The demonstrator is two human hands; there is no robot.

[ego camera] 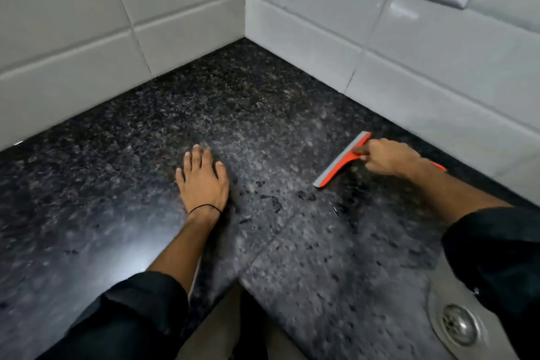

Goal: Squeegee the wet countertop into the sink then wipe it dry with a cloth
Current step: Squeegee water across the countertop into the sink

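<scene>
The orange squeegee [343,159] sits at right of centre, blade on the dark tabletop [204,102], its handle clenched in the right hand [388,156]. Water drops [271,200] lie just below it. The left hand [203,178] rests flat, fingers [198,155] spread. The sink [458,324] shows lower right.

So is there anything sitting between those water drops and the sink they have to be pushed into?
Nothing visible does. The water drops lie on bare countertop, and the stretch toward the sink at the lower right holds no objects. The right hand holds the squeegee just beyond the drops; the left hand rests flat to the side, away from that path.
</scene>
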